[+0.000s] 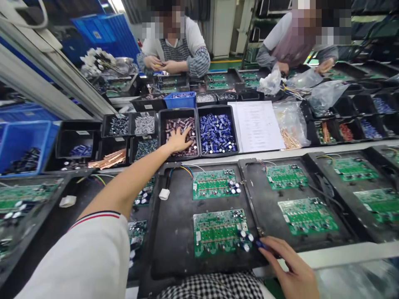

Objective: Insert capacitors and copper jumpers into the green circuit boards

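The right hand [291, 270] sits nearest the camera at the lower edge of the surface [343, 251]. Its fingers [274, 249] are pinched closed on a small blue capacitor [260, 244], held at the lower right corner of the near circuit board [218, 231]. That green board lies in a black carrier tray [174, 232] and already bears a few blue and white capacitors at that same corner.

Just beyond it, in the same tray, lies a second circuit board [215, 184] with a cluster of capacitors on its right side and coloured wires running to a white connector [163, 194]. To the right, a neighbouring tray [264, 207] carries two more green boards, and further trays extend to both sides.

The left arm, in a white sleeve [84, 257] with a striped cuff, stretches forward across the trays. The left hand [179, 140] rests palm down in a black bin of dark red capacitors [181, 131], fingers spread and open on the parts; whether any part is gripped beneath them cannot be told. Beside it stands a bin of blue capacitors [217, 133], and next to that a sheet of paper [257, 124]. Smaller bins and a blue crate [18, 141] lie to the left.

At the far side, two other people work at their own trays, hands well apart from the wearer's.
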`<state>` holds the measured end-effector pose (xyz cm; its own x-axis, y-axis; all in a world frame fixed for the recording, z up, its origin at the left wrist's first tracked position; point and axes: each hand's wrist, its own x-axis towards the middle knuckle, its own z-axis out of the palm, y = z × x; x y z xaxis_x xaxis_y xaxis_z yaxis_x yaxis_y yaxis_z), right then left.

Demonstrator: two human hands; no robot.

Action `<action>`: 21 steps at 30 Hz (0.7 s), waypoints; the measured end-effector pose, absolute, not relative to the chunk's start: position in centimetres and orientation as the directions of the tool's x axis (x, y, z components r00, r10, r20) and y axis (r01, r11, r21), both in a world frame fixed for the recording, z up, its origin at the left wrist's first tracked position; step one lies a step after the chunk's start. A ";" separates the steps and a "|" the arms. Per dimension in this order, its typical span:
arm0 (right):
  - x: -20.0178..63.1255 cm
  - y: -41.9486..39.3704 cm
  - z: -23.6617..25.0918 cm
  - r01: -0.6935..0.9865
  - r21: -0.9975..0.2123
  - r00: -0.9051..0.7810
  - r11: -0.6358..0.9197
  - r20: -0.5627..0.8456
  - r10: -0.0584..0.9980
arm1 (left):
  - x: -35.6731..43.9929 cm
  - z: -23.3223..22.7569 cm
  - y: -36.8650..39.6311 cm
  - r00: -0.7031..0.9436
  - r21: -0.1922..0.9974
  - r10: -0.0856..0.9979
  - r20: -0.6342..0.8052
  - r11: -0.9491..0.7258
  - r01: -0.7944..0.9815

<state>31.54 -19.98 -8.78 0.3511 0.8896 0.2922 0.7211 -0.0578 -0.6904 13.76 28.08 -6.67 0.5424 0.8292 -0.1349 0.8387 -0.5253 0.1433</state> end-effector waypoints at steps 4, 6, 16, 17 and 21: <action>32.0 -20.0 -9.1 0.753 -0.658 0.266 0.007 0.315 0.911 | 12.8 -6.5 28.2 0.568 0.153 0.815 -0.113 -0.551 0.821; 32.0 -20.0 -8.8 0.765 -0.643 0.230 0.041 0.332 0.915 | 12.1 -6.3 28.0 0.550 0.175 0.830 -0.092 -0.530 0.830; 30.2 -20.3 -7.7 0.672 -0.736 0.369 -0.083 0.235 0.899 | 12.4 -2.2 25.2 0.422 0.565 0.906 0.040 -0.369 0.738; 30.2 -20.1 -7.6 0.642 -0.759 0.389 -0.106 0.203 0.899 | 12.4 -1.7 25.5 0.395 0.637 0.918 0.034 -0.325 0.699; 30.5 -19.7 -7.5 0.636 -0.759 0.379 -0.140 0.148 0.914 | 12.6 -0.9 27.1 0.437 0.874 0.890 -0.129 -0.105 0.474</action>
